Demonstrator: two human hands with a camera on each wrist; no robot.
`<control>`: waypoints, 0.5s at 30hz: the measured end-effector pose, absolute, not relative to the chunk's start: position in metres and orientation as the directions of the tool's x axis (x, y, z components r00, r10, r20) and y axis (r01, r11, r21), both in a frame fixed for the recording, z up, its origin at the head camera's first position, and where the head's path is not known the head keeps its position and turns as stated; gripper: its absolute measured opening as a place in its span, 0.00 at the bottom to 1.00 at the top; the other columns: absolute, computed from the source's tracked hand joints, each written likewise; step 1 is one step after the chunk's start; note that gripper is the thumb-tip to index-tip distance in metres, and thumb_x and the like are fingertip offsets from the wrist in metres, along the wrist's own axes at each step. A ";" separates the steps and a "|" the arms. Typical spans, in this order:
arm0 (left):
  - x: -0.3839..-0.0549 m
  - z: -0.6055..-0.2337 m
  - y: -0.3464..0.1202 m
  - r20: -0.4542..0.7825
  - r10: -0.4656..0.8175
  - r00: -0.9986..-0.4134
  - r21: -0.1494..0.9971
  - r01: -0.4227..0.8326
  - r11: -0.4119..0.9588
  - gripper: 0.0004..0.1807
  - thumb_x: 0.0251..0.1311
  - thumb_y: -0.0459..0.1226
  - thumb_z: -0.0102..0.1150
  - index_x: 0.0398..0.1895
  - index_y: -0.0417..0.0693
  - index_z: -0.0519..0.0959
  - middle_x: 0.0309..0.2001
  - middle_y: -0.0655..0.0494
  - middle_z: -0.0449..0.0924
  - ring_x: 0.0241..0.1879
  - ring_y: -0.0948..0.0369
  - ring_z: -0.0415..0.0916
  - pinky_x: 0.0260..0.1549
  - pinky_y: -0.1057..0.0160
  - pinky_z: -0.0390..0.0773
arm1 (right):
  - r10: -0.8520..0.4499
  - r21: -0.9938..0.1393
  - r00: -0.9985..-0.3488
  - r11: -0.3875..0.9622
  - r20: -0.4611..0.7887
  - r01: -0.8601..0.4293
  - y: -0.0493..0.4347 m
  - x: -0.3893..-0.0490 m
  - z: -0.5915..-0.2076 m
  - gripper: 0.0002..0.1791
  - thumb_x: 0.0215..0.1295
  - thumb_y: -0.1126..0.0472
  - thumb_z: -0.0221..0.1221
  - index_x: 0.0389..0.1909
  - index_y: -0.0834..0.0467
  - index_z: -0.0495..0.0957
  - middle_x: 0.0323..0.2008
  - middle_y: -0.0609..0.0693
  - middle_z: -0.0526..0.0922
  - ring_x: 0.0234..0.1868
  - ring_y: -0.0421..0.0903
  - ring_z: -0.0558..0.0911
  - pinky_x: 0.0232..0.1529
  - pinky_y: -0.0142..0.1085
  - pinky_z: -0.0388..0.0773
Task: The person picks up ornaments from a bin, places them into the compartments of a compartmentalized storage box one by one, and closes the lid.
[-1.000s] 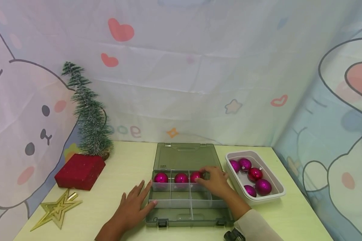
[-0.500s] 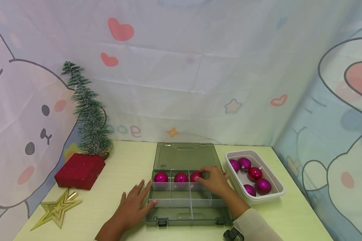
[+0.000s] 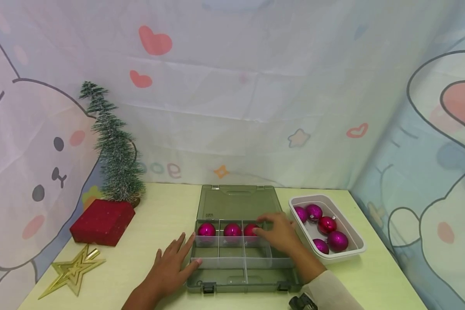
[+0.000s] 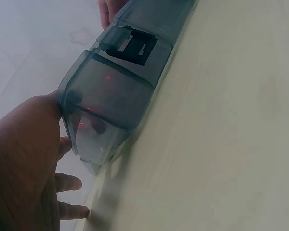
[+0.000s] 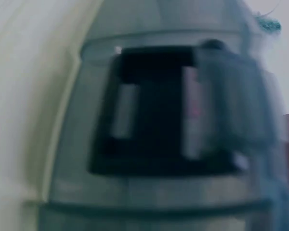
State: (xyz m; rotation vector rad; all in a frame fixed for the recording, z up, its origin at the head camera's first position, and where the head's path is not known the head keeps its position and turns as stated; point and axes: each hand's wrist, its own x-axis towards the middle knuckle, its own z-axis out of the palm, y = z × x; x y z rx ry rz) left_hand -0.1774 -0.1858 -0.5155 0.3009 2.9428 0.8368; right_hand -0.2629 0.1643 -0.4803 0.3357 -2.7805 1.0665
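A green-tinted clear compartment box lies with its lid folded back. Three shiny Christmas balls sit along its back row: one on the left, one in the middle, one on the right. My right hand has its thumb and index finger curled at the right-hand ball, partly covering it. Spread fingers of my left hand touch the box's left side. The left wrist view shows that hand against the box end. A dark latch, blurred, fills the right wrist view.
Right of the box stands a white tub holding several purple and red balls. A small green tree, a red block and a gold star stand or lie at the left. A printed cloth hangs behind the table.
My right hand's thumb has shifted slightly right across the right-hand ball, which sits a little lower and shows more. My left hand stays at the box's left side.
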 end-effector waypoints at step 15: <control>-0.177 -0.517 -0.186 0.010 0.211 -0.977 0.525 0.185 0.831 0.45 0.77 0.67 0.53 0.90 0.65 0.55 0.88 0.41 0.54 0.85 0.32 0.55 0.72 0.11 0.46 | -0.135 -0.642 -0.950 0.709 0.282 -0.291 0.216 -0.254 -0.447 0.22 0.69 0.51 0.75 0.59 0.56 0.89 0.67 0.64 0.84 0.77 0.71 0.72 0.71 0.80 0.53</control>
